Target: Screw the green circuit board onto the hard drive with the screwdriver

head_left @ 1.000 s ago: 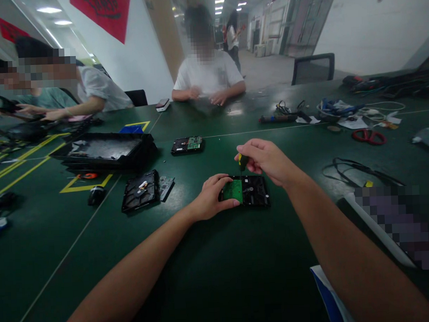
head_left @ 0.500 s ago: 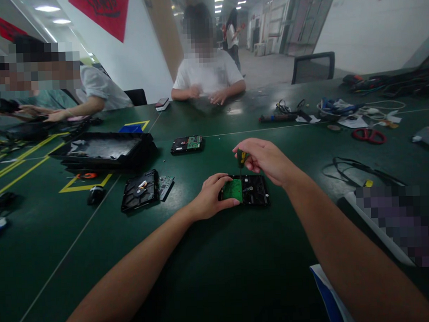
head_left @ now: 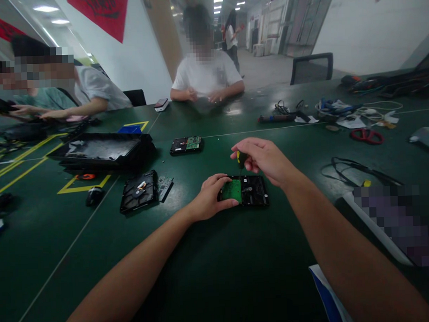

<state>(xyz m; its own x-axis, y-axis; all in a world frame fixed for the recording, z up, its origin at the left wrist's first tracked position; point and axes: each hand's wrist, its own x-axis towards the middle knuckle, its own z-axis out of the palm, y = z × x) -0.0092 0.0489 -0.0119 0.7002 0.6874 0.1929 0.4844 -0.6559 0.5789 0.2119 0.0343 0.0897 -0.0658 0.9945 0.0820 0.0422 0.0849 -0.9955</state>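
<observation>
A black hard drive (head_left: 256, 191) lies flat on the dark green table, a green circuit board (head_left: 232, 190) covering its left half. My left hand (head_left: 214, 195) grips the drive's left end, thumb along the near side and fingers along the far side. Above the board's far right corner, my right hand (head_left: 258, 158) holds a yellow-and-black screwdriver (head_left: 240, 158) upright between its fingers. The thin shaft points down at the drive; whether its tip sits in a screw I cannot tell.
To the left lie another hard drive (head_left: 139, 192) and a loose circuit board (head_left: 164, 187). A third drive (head_left: 186, 145) lies farther back, near stacked black trays (head_left: 101, 151). Red-handled scissors (head_left: 367, 136) and black cables (head_left: 344, 168) are at right. A person (head_left: 207, 76) sits opposite.
The screwdriver handle has turned in my right hand, showing more yellow on its left side. My left hand and the drive hold their place; the whole view has shifted slightly.
</observation>
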